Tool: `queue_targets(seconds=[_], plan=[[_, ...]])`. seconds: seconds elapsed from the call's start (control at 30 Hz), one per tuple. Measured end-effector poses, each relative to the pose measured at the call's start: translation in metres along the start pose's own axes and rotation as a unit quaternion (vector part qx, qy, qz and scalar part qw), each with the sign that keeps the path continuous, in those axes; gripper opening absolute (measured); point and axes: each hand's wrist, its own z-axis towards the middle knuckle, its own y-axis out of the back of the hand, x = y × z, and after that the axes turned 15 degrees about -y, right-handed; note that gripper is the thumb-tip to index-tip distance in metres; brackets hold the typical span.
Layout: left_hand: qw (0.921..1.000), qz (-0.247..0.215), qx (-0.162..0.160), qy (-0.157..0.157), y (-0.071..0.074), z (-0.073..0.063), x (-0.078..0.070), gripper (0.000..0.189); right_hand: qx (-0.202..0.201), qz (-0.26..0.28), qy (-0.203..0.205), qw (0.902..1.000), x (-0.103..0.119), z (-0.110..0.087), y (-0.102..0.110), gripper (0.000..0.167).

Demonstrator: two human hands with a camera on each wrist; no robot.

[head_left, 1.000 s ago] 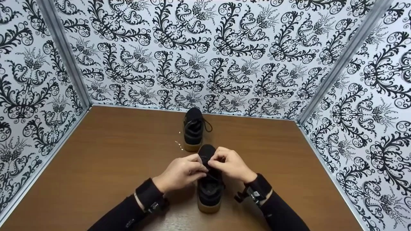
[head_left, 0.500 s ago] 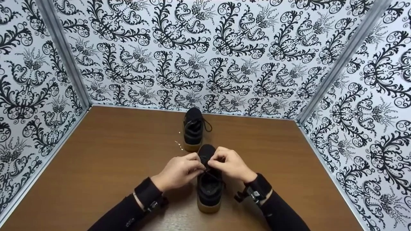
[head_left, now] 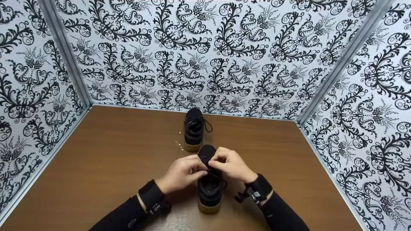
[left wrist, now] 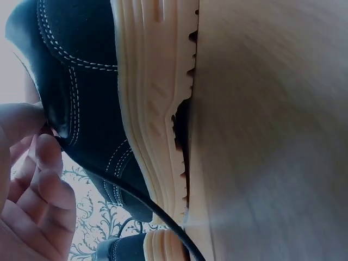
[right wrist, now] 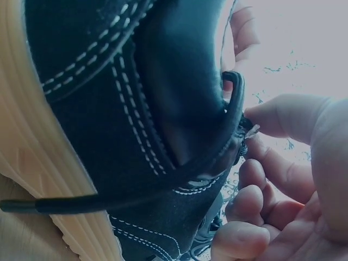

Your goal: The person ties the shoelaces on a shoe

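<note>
A black shoe [head_left: 210,192] with a tan sole stands upright on the table, toe facing away. Over its lacing, my left hand [head_left: 184,171] comes in from the left and my right hand [head_left: 232,165] from the right. In the left wrist view, thumb and index finger pinch a black shoelace [left wrist: 128,187] at the shoe's upper edge; its free length hangs across the side. The right wrist view has my other thumb and index finger pinching lace at the lacing. A lace end [right wrist: 70,204] with a dark tip crosses the shoe's side there. The fingertips partly hide the lacing.
Just beyond stands a second black shoe [head_left: 193,128] with a tan sole and a lace loop on its right. Small light specks [head_left: 179,144] mark the brown table [head_left: 128,144] beside it. Patterned walls [head_left: 179,64] enclose the back and both sides.
My left hand dips slightly back to the left, then returns rightward over the lacing. A lace loop shows more at the near shoe's right side. My right hand stays nearly still.
</note>
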Motion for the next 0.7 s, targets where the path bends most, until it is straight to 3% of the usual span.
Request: queue_targets(seconds=[0.17, 0.4, 0.5, 0.7], plan=[[0.9977, -0.044, -0.007, 0.052, 0.003, -0.001, 0.002, 0.015, -0.001, 0.007, 0.012, 0.9999, 0.022, -0.009, 0.005, 0.005], [0.9884, -0.093, -0.005, 0.120, 0.011, -0.002, 0.004, 0.013, -0.001, 0.009, 0.013, 0.9999, 0.026, -0.011, 0.007, 0.005], [0.9859, -0.104, -0.005, 0.131, 0.012, -0.002, 0.004, 0.013, -0.012, 0.010, 0.011, 0.9998, 0.028, -0.011, 0.008, 0.005], [0.9846, -0.110, 0.002, 0.136, 0.013, -0.002, 0.007, 0.016, -0.015, -0.004, 0.008, 0.9998, -0.003, -0.001, 0.012, 0.006]])
